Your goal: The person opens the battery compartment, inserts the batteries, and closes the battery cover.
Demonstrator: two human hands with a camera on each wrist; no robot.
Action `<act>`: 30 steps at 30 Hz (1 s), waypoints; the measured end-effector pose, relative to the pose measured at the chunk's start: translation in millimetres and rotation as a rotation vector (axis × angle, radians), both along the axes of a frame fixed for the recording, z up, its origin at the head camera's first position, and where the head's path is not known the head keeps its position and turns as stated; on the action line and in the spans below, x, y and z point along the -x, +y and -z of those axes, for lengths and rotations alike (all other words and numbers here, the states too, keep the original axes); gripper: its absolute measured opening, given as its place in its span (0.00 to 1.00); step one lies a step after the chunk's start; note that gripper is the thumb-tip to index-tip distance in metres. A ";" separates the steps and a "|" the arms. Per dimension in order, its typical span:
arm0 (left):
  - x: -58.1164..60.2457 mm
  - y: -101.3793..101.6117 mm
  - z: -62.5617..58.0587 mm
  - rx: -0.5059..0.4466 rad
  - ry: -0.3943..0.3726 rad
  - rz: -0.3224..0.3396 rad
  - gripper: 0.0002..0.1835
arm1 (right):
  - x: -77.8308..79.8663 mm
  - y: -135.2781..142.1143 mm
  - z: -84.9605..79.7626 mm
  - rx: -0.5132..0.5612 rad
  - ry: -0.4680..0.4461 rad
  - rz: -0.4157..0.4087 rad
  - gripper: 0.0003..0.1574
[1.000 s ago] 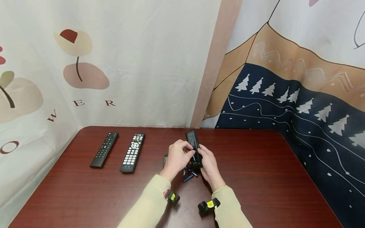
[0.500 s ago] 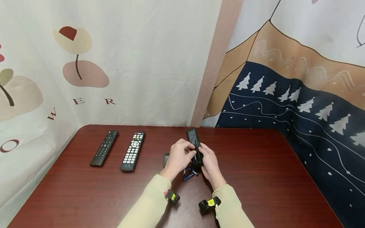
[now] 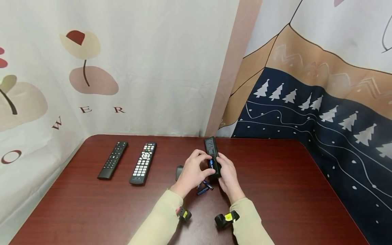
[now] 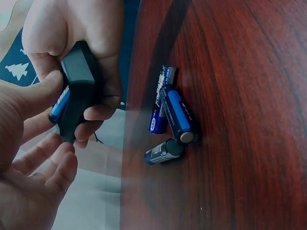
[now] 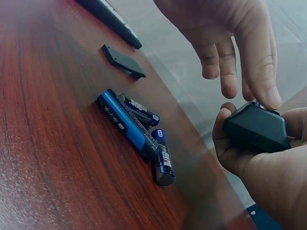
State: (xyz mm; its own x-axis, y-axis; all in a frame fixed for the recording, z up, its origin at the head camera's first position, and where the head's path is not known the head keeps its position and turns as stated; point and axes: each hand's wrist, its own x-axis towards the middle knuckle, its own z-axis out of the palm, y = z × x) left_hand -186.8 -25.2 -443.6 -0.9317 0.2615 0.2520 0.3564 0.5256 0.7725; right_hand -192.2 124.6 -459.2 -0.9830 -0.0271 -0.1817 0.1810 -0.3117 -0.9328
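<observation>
My right hand (image 3: pixel 228 174) grips a black remote control (image 3: pixel 210 145) from its right side, back face up, raised over the table. At its lower half a blue battery (image 3: pixel 211 163) shows in the battery compartment. My left hand (image 3: pixel 192 170) has thumb and index finger at the two ends of this battery, pinching it. In the left wrist view the left thumb overlaps the battery (image 4: pixel 59 104), and the right fingers curl round the remote (image 4: pixel 79 86). Below the hands several loose blue batteries (image 5: pixel 127 122) lie in a small heap on the table.
A small black battery cover (image 5: pixel 123 62) lies left of the loose batteries, partly behind the left hand in the head view. Two more remotes, a slim black one (image 3: pixel 112 160) and one with white buttons (image 3: pixel 143 164), lie on the left of the brown table (image 3: pixel 275 190).
The remote has shifted slightly to the right with my right hand. My left thumb and index finger have spread apart, and the blue battery between them has come into view.
</observation>
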 end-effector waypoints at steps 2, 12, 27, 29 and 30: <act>-0.2 0.3 0.7 0.013 0.005 0.000 0.25 | 0.1 0.5 0.2 0.011 0.004 -0.001 0.28; -2.5 2.0 3.1 0.060 0.023 0.013 0.31 | -0.8 2.5 -0.3 0.016 0.015 -0.010 0.28; -4.1 2.6 3.3 0.101 0.079 0.035 0.29 | -0.8 2.3 -0.3 0.039 0.002 0.013 0.28; -4.1 2.8 3.6 0.101 0.076 0.037 0.29 | -0.5 2.6 0.2 0.041 0.005 0.013 0.28; -4.2 2.9 3.7 0.101 0.075 0.038 0.29 | -0.4 2.7 0.4 0.043 0.005 0.012 0.28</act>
